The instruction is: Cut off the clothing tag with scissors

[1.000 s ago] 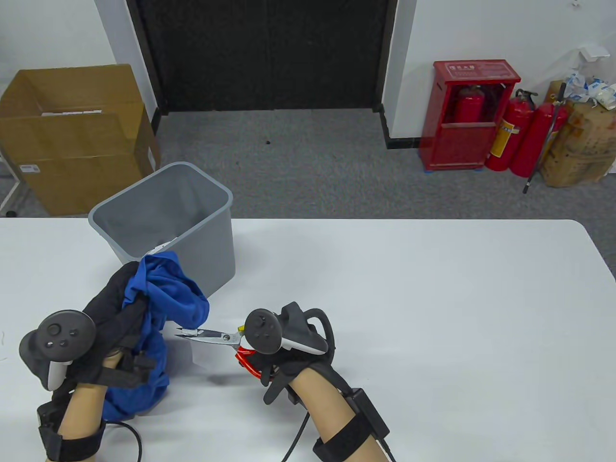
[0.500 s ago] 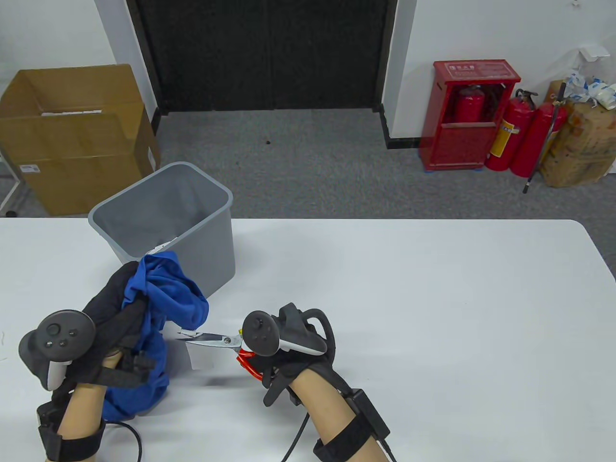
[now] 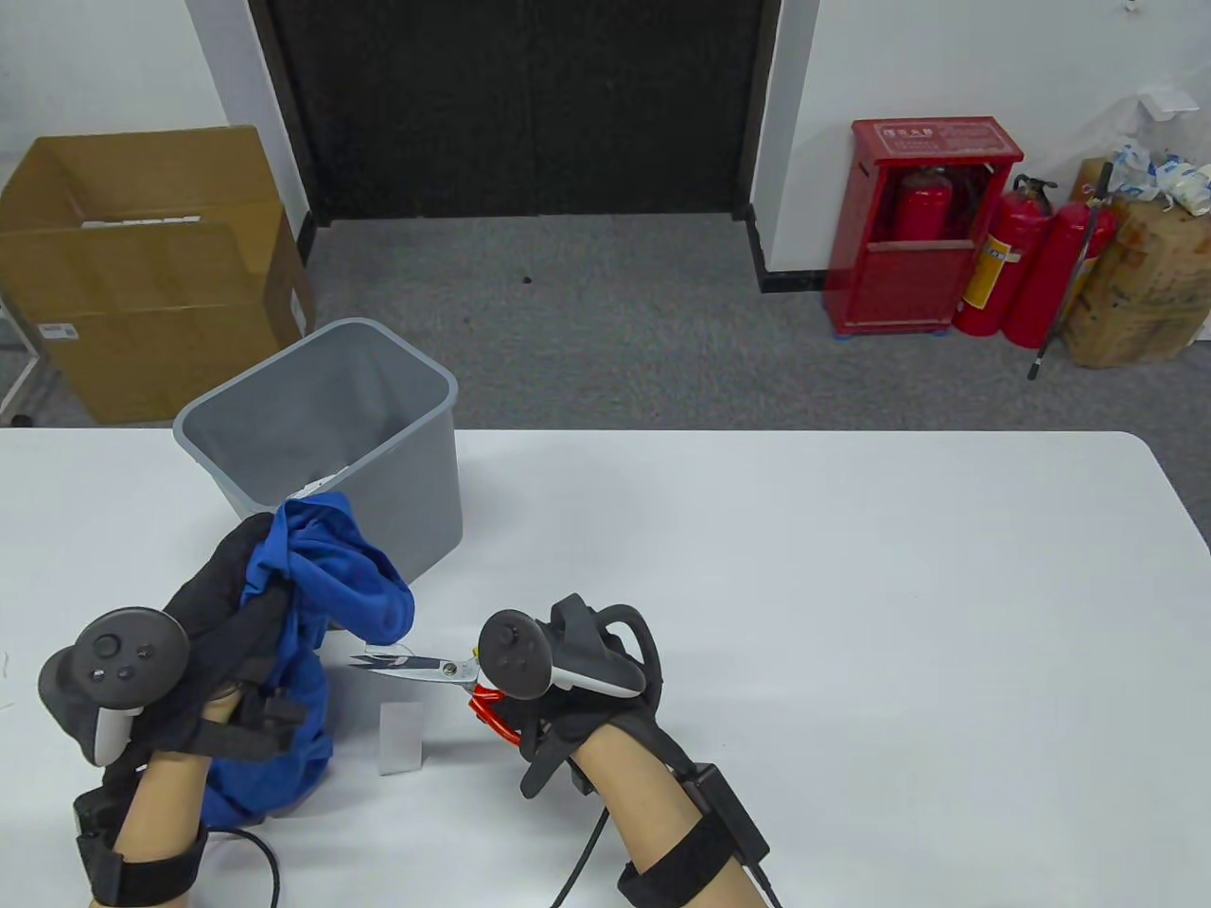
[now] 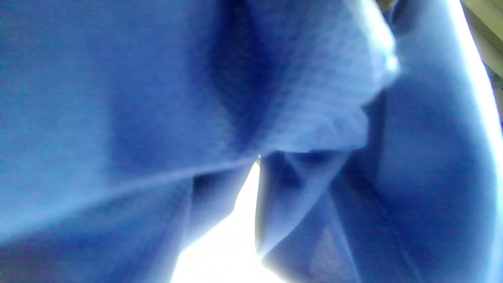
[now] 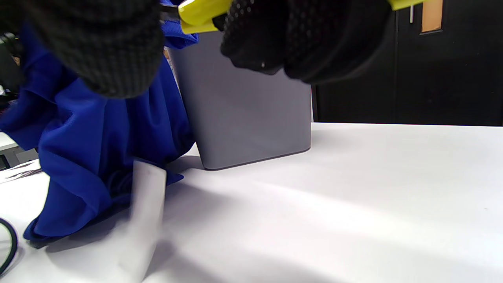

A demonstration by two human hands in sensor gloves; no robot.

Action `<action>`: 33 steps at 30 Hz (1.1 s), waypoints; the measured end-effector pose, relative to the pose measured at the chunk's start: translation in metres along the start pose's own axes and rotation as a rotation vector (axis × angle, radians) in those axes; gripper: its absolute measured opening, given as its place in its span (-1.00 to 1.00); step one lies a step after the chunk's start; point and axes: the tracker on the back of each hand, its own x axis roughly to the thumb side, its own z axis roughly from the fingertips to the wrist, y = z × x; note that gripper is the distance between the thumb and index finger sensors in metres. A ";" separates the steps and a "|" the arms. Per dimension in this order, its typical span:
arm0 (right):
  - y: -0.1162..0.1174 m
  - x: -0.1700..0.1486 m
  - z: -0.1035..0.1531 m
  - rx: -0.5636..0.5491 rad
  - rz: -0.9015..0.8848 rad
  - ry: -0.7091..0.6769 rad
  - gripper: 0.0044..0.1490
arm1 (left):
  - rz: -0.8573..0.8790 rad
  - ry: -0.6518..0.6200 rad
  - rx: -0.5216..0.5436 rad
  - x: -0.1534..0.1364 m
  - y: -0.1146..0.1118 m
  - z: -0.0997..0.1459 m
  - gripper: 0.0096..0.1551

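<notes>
My left hand (image 3: pixel 222 615) grips a bunched blue garment (image 3: pixel 317 586) and holds it up off the white table (image 3: pixel 804 615); the cloth fills the left wrist view (image 4: pixel 196 118). My right hand (image 3: pixel 558 700) holds scissors (image 3: pixel 416 666) with red and yellow handles, blades closed and pointing left just under the garment's lower edge. A white rectangular tag (image 3: pixel 399 738) is below the blades, apart from the garment, near the table; it is blurred in the right wrist view (image 5: pixel 143 220). A thin white loop shows at the blade tips.
A grey bin (image 3: pixel 331 445) stands on the table right behind the garment, also in the right wrist view (image 5: pixel 243 106). A black cable (image 3: pixel 265 851) runs by my left wrist. A cardboard box (image 3: pixel 142 265) and fire extinguishers (image 3: pixel 1022 265) stand on the floor beyond.
The scissor blades closed under the garment. The white tag came away from the garment and dropped toward the table below the blades. The left hand stayed still.
</notes>
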 end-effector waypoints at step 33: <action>0.050 -0.153 0.032 -0.035 0.020 0.573 -0.01 | -0.005 0.011 -0.006 -0.001 -0.003 -0.002 -0.44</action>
